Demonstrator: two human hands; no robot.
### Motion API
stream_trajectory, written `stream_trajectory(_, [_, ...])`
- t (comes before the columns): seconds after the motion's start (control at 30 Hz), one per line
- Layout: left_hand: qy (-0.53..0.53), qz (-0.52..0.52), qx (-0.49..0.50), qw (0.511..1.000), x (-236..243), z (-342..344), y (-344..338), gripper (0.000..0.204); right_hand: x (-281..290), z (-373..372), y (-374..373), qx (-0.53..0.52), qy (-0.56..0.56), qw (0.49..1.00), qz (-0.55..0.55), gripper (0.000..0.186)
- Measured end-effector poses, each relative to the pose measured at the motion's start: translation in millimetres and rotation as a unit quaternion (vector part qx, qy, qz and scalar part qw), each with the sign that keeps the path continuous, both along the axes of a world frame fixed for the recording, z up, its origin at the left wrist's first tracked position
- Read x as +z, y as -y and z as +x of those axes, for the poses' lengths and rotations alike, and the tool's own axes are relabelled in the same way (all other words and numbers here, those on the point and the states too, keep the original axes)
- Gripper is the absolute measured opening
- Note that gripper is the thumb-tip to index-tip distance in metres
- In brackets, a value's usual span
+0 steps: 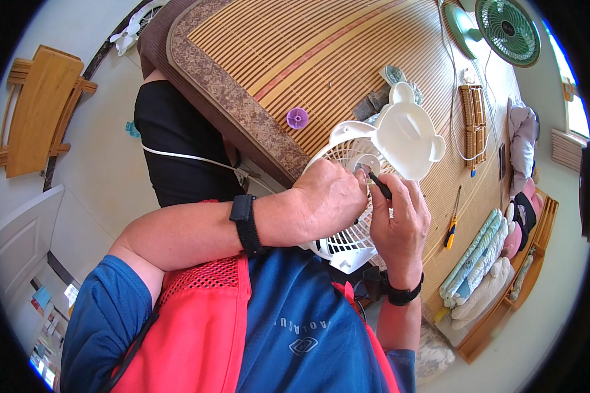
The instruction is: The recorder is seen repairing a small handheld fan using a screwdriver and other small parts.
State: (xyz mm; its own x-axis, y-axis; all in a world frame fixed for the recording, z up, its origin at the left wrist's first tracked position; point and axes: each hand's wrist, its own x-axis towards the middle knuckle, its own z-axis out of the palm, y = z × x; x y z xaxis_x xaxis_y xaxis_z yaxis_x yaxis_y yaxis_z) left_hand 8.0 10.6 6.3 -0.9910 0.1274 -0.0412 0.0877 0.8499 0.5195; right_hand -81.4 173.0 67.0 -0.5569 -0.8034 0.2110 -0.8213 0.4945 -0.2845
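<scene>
RISK: dark-handled tool (381,187) may slip and scar white fan (338,153) if fan shifts | Left hand (328,198): curled over fan's guard; fingertips hidden, grip cannot be told | Right hand (400,213): fingers closed on tool, near fan's hub | LOCATION: fan before torso; purple cap (297,118) left of fan

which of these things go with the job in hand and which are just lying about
Job in hand:
- white bear-shaped fan, at both hands
- slim dark piece in the right hand
- probably the screwdriver, purple cap and white fan blades

Apparently just lying about:
- green fan
- wooden stool
- folded bedding
</scene>
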Motion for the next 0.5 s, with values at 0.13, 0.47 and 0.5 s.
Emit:
stream_trajectory(0.13, [0.0,0.0,-0.001,1.0,-0.5,-0.1,-0.2,0.054,0.7,0.0,0.6,0.0,0.0,1.0,0.003,0.024])
stream_trajectory(0.47, [-0.004,0.004,0.011,1.0,-1.3,1.1,-1.8,0.06,-1.6,-7.1,4.6,-0.073,0.053,0.996,-0.02,0.019])
stream_trajectory(0.5, [-0.004,0.003,0.011,1.0,-1.5,1.4,-1.7,0.06,-2.7,-8.7,5.2,-0.087,0.065,0.994,-0.025,0.018])
